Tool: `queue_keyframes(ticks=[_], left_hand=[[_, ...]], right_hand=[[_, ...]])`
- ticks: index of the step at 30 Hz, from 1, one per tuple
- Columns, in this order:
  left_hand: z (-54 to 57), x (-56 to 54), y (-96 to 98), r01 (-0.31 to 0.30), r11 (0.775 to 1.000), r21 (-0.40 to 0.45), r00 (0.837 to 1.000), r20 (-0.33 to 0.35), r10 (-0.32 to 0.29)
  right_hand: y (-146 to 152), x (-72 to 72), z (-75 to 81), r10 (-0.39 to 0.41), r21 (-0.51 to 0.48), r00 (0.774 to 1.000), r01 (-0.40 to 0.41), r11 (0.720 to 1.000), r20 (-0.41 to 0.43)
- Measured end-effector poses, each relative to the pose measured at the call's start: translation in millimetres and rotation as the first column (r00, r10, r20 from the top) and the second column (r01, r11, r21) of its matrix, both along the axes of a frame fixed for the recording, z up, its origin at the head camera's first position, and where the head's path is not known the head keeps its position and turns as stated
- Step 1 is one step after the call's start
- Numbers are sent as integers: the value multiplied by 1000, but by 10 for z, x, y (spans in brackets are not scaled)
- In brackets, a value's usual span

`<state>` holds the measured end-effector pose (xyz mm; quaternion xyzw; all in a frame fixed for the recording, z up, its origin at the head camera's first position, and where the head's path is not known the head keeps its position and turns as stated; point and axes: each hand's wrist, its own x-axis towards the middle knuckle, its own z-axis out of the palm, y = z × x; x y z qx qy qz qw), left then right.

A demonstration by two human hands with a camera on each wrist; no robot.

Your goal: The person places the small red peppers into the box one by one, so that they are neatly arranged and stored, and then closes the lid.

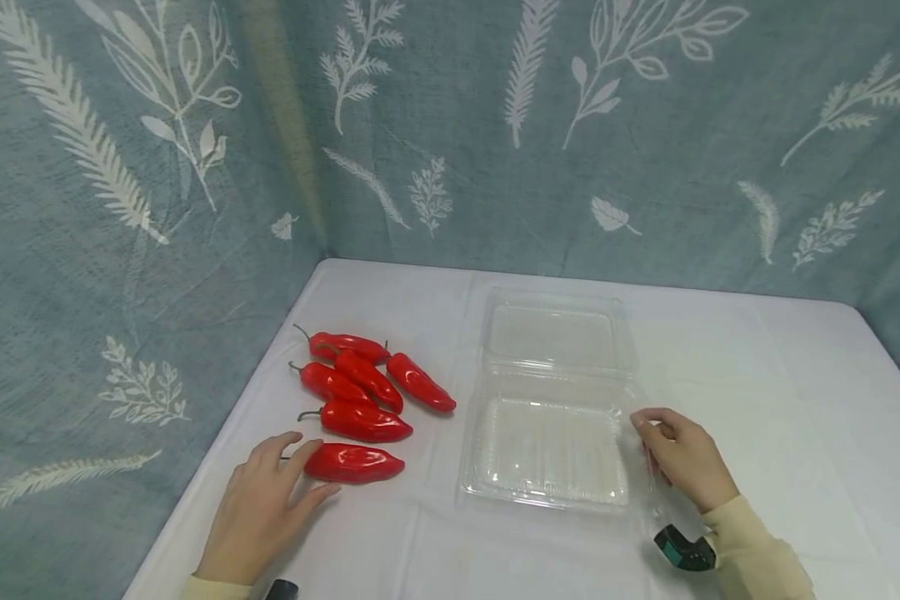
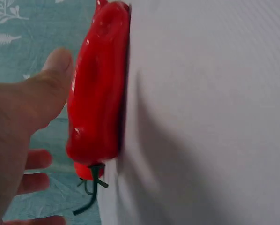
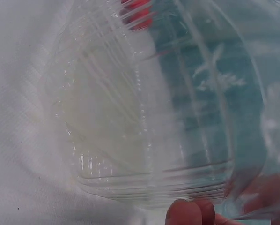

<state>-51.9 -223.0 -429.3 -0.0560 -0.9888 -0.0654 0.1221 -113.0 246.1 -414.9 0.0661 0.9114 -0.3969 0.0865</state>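
Observation:
Nearest the left hand (image 1: 258,504) lies a glossy red pepper (image 1: 356,464), its stem end toward the palm. The hand's fingers are spread, with the thumb on the near side and the fingertips at the stem end. In the left wrist view the thumb runs alongside this pepper (image 2: 100,89), whose green stem points toward the bottom. A clear plastic clamshell container (image 1: 547,498) lies unfolded on the table, lid away from the person. The right hand (image 1: 686,454) pinches its right rim between thumb and fingers; fingertips (image 3: 184,213) show at the rim in the right wrist view.
Several more red peppers (image 1: 363,422) lie grouped behind the nearest one, left of the container. A white cloth (image 1: 757,400) covers the table. Leaf-patterned green-blue curtains (image 1: 457,150) stand along the back and left edges. A dark wrist device (image 1: 685,550) sits by the right sleeve.

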Motion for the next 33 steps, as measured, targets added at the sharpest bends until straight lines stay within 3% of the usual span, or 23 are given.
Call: queue_keyframes(ticks=[13,33], left_hand=[[-94,-86,13,113,993,28,992,55,-115],[-100,-149,52,128,991,33,989,68,-130]], right_hand=[[11,-17,-32,1,-41,1000,-1,999,3],[17,-20,-57,-6,-56,1000,6,998,-6]])
